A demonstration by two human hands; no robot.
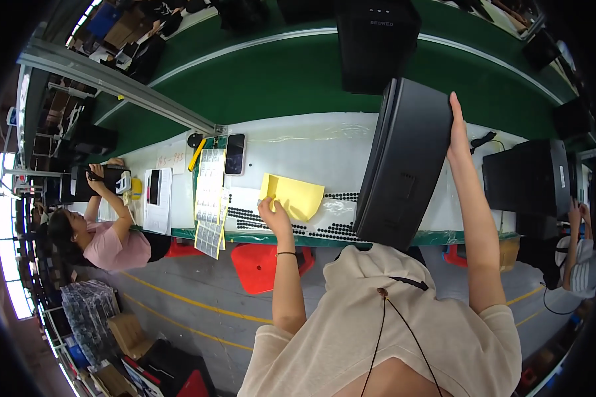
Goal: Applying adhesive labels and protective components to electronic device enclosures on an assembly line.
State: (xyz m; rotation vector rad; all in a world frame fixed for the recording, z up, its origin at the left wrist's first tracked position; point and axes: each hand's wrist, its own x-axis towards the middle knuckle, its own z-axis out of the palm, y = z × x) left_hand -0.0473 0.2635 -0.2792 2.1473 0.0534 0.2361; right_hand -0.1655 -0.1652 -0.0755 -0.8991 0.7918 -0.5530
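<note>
A large black box-shaped case [414, 159] stands tilted at the front of the white worktable, right of centre. My right hand [458, 129] lies flat along its right side, fingers stretched upward. Left of the case, my left hand [275, 215] pinches the lower left edge of a yellow paper sheet [301, 198]. The sheet is curled, with one side folded up. Beneath and beside it lie sheets with rows of small black round dots [338, 231].
Left of the yellow sheet are a phone [234, 155], a strip of printed labels [209, 192] and a yellow cutter [197, 154]. Black cases stand on the green line [377, 46] ahead and at right [526, 175]. Co-workers [116, 235] sit both sides; a red stool [253, 268] stands below.
</note>
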